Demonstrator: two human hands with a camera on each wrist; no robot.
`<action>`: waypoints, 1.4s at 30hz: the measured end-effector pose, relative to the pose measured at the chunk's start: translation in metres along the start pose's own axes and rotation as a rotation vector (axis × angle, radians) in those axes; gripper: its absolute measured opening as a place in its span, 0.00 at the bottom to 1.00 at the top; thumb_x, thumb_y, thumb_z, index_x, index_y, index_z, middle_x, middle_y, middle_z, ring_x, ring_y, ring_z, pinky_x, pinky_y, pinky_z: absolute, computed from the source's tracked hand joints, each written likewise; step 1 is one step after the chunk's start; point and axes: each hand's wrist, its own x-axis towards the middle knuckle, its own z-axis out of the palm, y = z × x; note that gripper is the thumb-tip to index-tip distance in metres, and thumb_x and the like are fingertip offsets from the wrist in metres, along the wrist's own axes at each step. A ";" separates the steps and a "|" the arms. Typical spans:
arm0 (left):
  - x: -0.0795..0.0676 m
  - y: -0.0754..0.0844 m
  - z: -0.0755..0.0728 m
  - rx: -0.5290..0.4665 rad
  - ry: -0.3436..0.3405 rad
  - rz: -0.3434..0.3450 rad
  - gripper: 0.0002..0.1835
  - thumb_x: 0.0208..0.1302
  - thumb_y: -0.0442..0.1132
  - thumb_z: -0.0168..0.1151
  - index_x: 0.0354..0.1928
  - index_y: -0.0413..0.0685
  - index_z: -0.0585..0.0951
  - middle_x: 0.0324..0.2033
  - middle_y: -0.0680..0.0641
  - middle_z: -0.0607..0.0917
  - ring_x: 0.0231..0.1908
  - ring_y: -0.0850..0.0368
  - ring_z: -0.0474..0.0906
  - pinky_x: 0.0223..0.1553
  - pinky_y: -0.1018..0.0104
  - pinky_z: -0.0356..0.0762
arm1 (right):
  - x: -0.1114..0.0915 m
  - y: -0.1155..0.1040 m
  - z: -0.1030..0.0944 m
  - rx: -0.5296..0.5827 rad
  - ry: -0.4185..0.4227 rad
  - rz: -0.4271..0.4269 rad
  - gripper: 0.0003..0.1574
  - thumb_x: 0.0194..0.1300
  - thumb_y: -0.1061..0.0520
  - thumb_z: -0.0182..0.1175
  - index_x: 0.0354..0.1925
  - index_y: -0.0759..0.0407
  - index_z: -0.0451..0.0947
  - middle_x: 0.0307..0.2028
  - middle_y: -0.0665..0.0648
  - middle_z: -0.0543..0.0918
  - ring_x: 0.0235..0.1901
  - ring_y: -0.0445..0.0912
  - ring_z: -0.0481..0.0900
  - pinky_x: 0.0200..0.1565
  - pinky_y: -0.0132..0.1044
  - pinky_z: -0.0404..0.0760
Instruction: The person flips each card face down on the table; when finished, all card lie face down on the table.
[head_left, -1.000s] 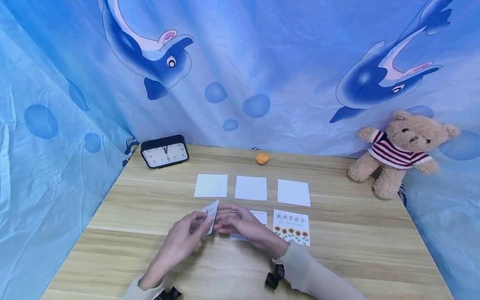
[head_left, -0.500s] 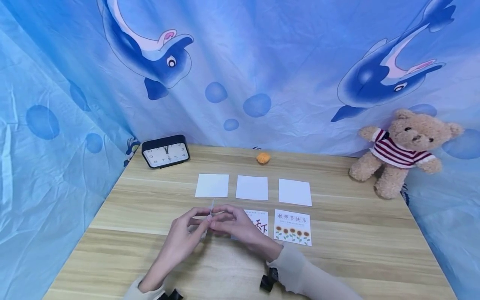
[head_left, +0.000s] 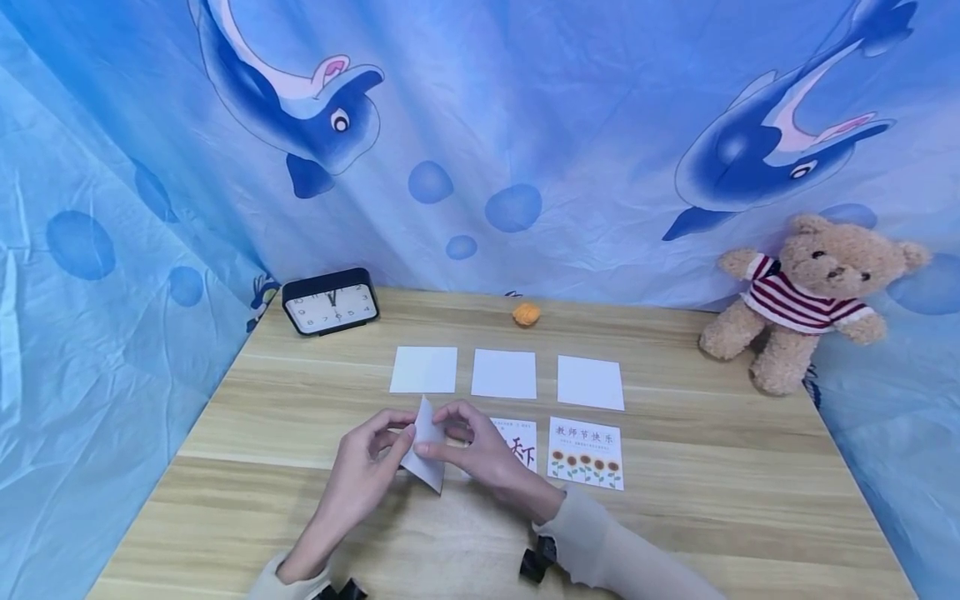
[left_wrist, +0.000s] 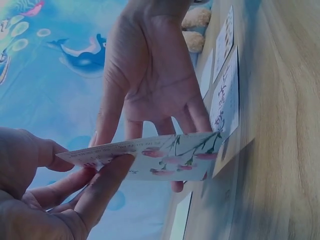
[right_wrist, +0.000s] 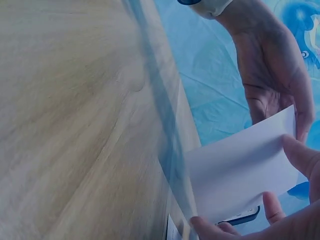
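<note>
My left hand (head_left: pixel 356 471) pinches a square white card (head_left: pixel 429 463) above the table, the card standing tilted on edge. In the left wrist view its printed face shows pink flowers on green stems, with the left thumb across it. The right wrist view shows its blank face (right_wrist: pixel 245 175). My right hand (head_left: pixel 487 454) holds the card from the other side, thumb and fingers at its edges. Just behind the right hand lies a card with red characters (head_left: pixel 525 450), partly hidden. Right of that lies a sunflower card (head_left: pixel 586 454), face up.
Three blank white cards (head_left: pixel 423 369) lie in a row farther back on the wooden table (head_left: pixel 247 467). A black clock (head_left: pixel 330 304) stands at the back left, a small orange object (head_left: pixel 527 314) at the back middle, a teddy bear (head_left: pixel 810 300) at the right.
The card between my hands has turned, from its printed face showing in the head view, through edge-on, to its blank face. My right hand has closed in on it from the right.
</note>
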 end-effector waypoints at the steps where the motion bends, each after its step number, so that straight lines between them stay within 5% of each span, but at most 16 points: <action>1: 0.000 0.000 0.000 -0.009 0.005 -0.002 0.11 0.76 0.39 0.61 0.55 0.46 0.85 0.52 0.43 0.89 0.41 0.63 0.89 0.36 0.71 0.84 | 0.000 0.000 0.000 -0.002 0.002 0.002 0.28 0.63 0.49 0.75 0.56 0.56 0.75 0.70 0.60 0.75 0.71 0.67 0.72 0.67 0.63 0.78; 14: 0.000 -0.002 -0.009 -0.075 0.056 0.000 0.13 0.76 0.39 0.61 0.56 0.41 0.83 0.53 0.40 0.86 0.43 0.64 0.88 0.42 0.71 0.88 | 0.002 -0.002 -0.005 -0.067 0.104 -0.007 0.31 0.61 0.49 0.76 0.59 0.53 0.79 0.68 0.61 0.75 0.67 0.63 0.77 0.63 0.56 0.83; 26: 0.002 -0.015 -0.027 -0.040 0.167 -0.082 0.13 0.71 0.37 0.67 0.53 0.38 0.87 0.50 0.36 0.89 0.36 0.68 0.87 0.35 0.67 0.90 | 0.014 0.007 -0.020 -0.056 0.195 -0.057 0.26 0.60 0.64 0.74 0.56 0.63 0.80 0.48 0.67 0.83 0.45 0.52 0.88 0.42 0.27 0.86; 42: 0.015 -0.038 -0.027 0.123 0.163 -0.133 0.17 0.60 0.34 0.77 0.51 0.40 0.88 0.35 0.40 0.92 0.27 0.64 0.88 0.27 0.73 0.85 | 0.019 0.012 -0.024 -0.040 0.194 0.000 0.19 0.62 0.69 0.68 0.52 0.68 0.79 0.41 0.66 0.85 0.29 0.45 0.87 0.35 0.35 0.89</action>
